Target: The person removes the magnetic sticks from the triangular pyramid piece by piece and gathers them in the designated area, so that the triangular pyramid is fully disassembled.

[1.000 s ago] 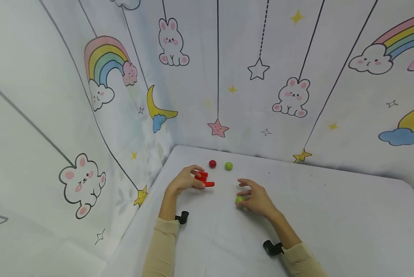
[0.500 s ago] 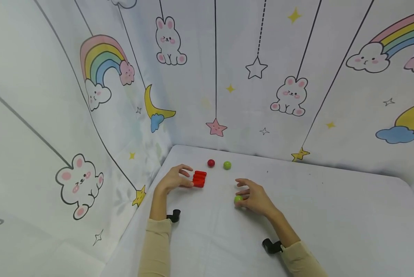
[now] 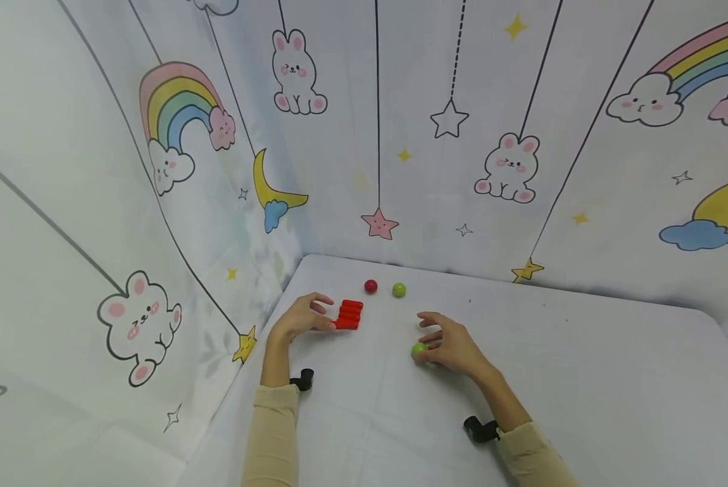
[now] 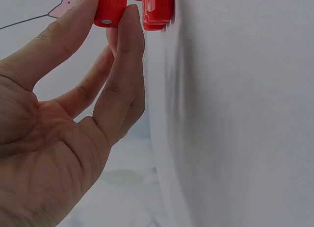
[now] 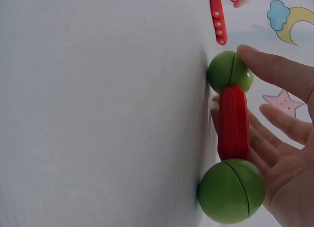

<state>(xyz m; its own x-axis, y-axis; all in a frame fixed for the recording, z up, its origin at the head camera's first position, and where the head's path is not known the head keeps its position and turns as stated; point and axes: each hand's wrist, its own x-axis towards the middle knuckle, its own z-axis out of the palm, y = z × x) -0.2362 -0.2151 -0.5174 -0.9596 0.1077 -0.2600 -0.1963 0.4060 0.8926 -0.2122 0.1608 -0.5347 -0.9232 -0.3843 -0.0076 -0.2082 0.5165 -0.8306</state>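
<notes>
My left hand [image 3: 303, 318] pinches a red ribbed rod [image 4: 112, 7] between thumb and fingers; a small silvery disc shows in its near end. In the left wrist view this rod is apart from the other red rods [image 4: 158, 9]. In the head view those lie side by side as a row [image 3: 350, 309] just beyond it. My right hand [image 3: 455, 348] holds a dumbbell-like piece: a red rod [image 5: 233, 121] with a green ball [image 5: 231, 191] at the near end and another green ball [image 5: 226, 72] at the far end. Thumb and fingers are at the far ball.
A red ball [image 3: 371, 286] and a loose green ball [image 3: 398, 289] sit at the back of the white-covered table [image 3: 553, 379]. A cloth wall [image 3: 339, 169] with cartoon prints stands behind and at the left. Black wrist cameras [image 3: 480, 430] are strapped to both wrists.
My left hand has drawn back to the left, and the front red rod shifted left with it, from jutting right of the row. My right hand stays nearly still, holding the same piece.
</notes>
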